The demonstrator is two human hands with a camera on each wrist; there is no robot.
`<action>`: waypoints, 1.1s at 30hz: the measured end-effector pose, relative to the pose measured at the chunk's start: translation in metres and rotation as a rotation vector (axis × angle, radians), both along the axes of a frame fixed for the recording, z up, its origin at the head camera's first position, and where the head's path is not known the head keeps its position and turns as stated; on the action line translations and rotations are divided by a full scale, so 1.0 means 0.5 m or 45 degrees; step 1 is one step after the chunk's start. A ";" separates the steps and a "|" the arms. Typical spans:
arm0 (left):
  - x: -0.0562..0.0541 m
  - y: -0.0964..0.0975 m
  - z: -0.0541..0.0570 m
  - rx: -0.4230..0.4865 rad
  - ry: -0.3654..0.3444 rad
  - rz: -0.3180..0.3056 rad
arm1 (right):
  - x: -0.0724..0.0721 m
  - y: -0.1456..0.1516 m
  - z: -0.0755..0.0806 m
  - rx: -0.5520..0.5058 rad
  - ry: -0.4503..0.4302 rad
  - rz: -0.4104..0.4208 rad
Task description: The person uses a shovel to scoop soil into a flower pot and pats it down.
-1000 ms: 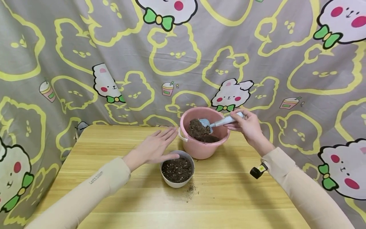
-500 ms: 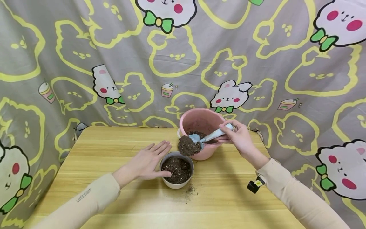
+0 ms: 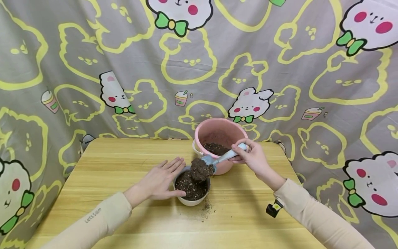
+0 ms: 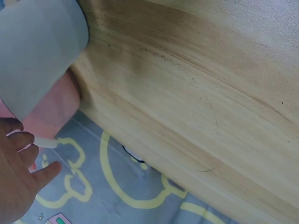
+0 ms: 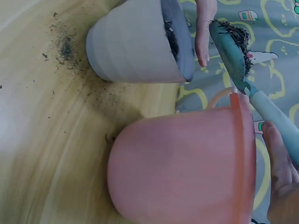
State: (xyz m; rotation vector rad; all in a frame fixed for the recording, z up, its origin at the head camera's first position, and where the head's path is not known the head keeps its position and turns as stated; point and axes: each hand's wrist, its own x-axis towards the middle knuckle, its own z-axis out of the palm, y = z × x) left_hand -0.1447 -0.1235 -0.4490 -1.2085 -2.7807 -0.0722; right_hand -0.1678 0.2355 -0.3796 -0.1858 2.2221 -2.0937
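My right hand [image 3: 253,157] grips the light blue handle of a small garden trowel [image 3: 228,155], its scoop heaped with dark soil [image 3: 200,169]. In the head view the load is over the back right of a pale flowerpot [image 3: 192,203] that holds soil. The right wrist view has the trowel [image 5: 233,60] above the pot's rim. My left hand [image 3: 160,180] is at the pot's left, fingers straight, thumb reaching over the near rim; whether it touches is unclear. Behind the pot stands a pink bucket [image 3: 221,126] with soil at its bottom.
Soil crumbs [image 3: 206,207] lie on the wooden table [image 3: 124,159] at the pot's near right. A white handle [image 3: 196,148] hangs on the bucket's left side. A patterned curtain [image 3: 149,69] is right behind the table. A black device [image 3: 273,208] is strapped at my right wrist.
My right hand has brought the loaded trowel out of the bucket, left and nearer, over the flowerpot. My left hand has drawn slightly back left, its thumb now by the near rim.
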 end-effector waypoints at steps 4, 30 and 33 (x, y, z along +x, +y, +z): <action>0.001 0.000 -0.001 0.005 -0.006 0.004 | 0.005 -0.007 -0.007 0.059 0.054 0.017; 0.004 0.000 0.005 -0.008 -0.056 0.022 | 0.023 -0.038 0.017 0.380 0.444 0.100; 0.004 0.000 0.005 -0.002 -0.054 0.020 | 0.026 -0.037 0.025 0.437 0.524 0.114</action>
